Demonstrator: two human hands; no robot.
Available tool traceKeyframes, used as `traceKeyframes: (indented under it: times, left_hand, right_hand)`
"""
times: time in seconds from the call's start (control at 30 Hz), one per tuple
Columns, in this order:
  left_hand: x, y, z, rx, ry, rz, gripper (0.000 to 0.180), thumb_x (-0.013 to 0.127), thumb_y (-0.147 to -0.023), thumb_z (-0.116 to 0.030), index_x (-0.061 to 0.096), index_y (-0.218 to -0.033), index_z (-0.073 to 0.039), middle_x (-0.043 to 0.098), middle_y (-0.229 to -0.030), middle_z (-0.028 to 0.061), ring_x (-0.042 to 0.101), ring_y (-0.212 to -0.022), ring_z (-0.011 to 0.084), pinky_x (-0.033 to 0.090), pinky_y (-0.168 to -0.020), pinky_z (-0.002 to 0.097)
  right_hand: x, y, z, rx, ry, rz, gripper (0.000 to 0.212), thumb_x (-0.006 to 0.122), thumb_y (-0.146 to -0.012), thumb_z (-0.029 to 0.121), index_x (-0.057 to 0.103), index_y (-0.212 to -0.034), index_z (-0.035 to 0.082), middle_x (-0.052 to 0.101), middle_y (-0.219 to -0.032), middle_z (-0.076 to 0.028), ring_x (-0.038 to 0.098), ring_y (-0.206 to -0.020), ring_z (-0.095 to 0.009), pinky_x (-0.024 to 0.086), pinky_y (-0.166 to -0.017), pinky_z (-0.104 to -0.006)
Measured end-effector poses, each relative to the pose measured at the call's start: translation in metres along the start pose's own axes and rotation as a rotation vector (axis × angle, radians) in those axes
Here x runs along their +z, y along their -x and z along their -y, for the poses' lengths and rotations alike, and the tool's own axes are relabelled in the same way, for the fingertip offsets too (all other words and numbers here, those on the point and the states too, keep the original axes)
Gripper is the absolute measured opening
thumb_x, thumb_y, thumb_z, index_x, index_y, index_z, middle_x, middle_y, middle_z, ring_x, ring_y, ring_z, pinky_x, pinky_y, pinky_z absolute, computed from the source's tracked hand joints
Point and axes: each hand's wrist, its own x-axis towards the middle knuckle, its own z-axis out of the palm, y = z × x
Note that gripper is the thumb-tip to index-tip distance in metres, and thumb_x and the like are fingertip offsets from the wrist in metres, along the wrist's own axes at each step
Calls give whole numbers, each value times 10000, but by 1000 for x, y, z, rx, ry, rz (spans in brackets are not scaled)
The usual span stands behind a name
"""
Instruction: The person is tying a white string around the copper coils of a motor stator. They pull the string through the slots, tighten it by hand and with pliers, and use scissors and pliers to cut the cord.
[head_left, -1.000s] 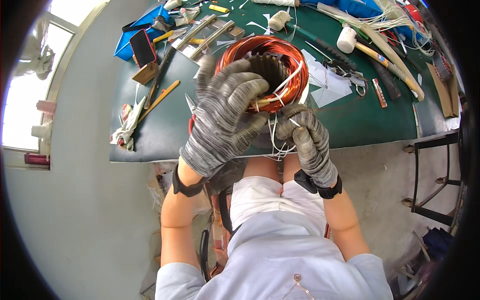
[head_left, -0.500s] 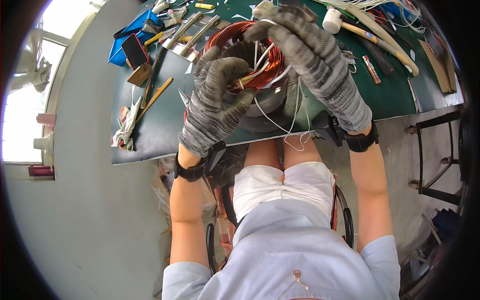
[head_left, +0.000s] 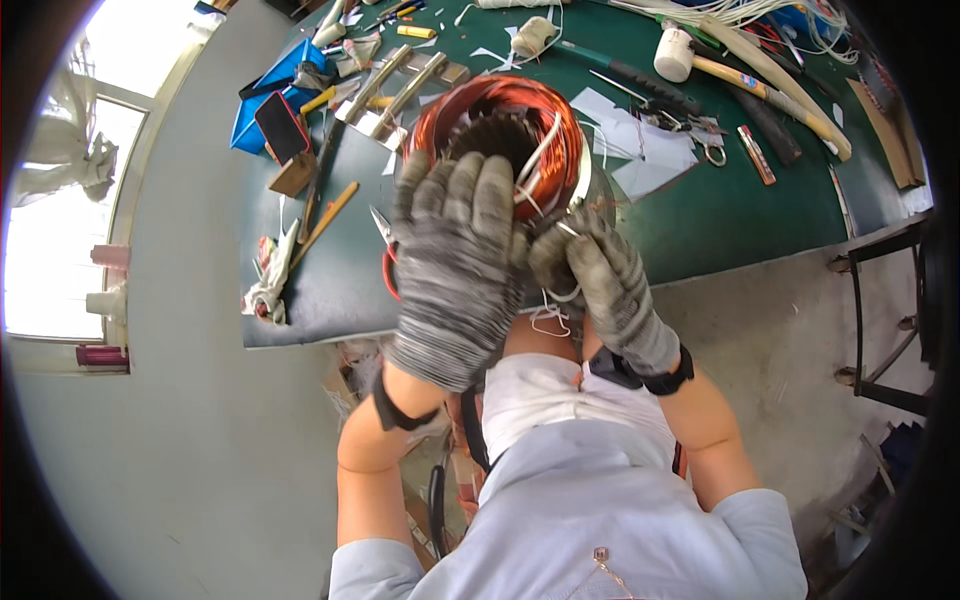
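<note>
A motor stator (head_left: 497, 92) with thick copper windings stands near the table's front edge. White cord (head_left: 545, 150) is wound round the windings and hangs down in a loose loop past the edge. My left hand (head_left: 455, 270), in a grey knit glove, lies over the stator's near side with its fingers stretched out along the rim; the thumb is mostly hidden. Right of it, my gloved right hand (head_left: 605, 275) pinches the white cord with thumb and fingers just in front of the stator. A pair of red-handled scissors (head_left: 390, 265) lies partly behind my left hand.
On the green table (head_left: 720, 220), white paper pieces (head_left: 650, 165) and small scissors (head_left: 713, 153) lie right of the stator. Farther off are a white mallet (head_left: 673, 55), a metal fixture (head_left: 400, 95), a blue bin (head_left: 262, 115) and a propped phone (head_left: 280, 127).
My right hand has come down from above the stator to its near side with the cord. My left hand has moved right and flattened over the near rim. The view has shifted slightly.
</note>
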Motion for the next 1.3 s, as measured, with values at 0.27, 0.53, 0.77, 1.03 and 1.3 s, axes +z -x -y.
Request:
traceKeyframes:
  times: [0.27, 0.53, 0.77, 1.03, 1.3]
  left_hand:
    - [2, 6, 3, 14, 40, -55, 352, 601, -680, -207, 548, -977, -27, 534, -861, 108, 521, -836, 287, 352, -904, 470]
    - [1, -8, -4, -168, 258, -95, 162, 607, -739, -94, 556, -880, -34, 516, -735, 70, 517, -765, 255, 278, -976, 452]
    - [-2, -7, -1, -164, 329, -75, 106, 616, -737, -108, 574, -820, -56, 493, -657, 60, 498, -789, 264, 278, -978, 420]
    - [-1, -4, 8, -191, 499, -84, 110, 610, -739, -87, 587, -837, -44, 545, -757, 73, 473, -965, 281, 313, -925, 389]
    - [3, -4, 28, 46, 366, -166, 90, 607, -715, -65, 573, -796, -46, 502, -655, 70, 495, -710, 249, 298, -962, 389]
  right_hand:
    - [-1, 7, -21, -481, 655, -103, 234, 512, -826, 176, 544, -1028, 63, 620, -815, -120, 597, -600, -226, 469, -508, -301]
    - [-15, 0, -11, -295, 221, 60, 174, 490, -825, 62, 592, -962, 30, 608, -979, -139, 607, -828, -265, 492, -700, -322]
    - [-184, 228, 13, 51, 1425, -172, 216, 533, -868, 236, 616, -821, 43, 605, -772, -90, 573, -766, -271, 451, -691, -368]
    - [-177, 233, 8, 192, 1445, -49, 374, 543, -829, 97, 505, -1199, 56, 592, -1031, -115, 588, -848, -261, 471, -725, -324]
    - [27, -6, 54, -1106, 1621, 143, 365, 500, -804, 87, 508, -1166, 38, 578, -1005, -105, 573, -800, -194, 472, -660, -299]
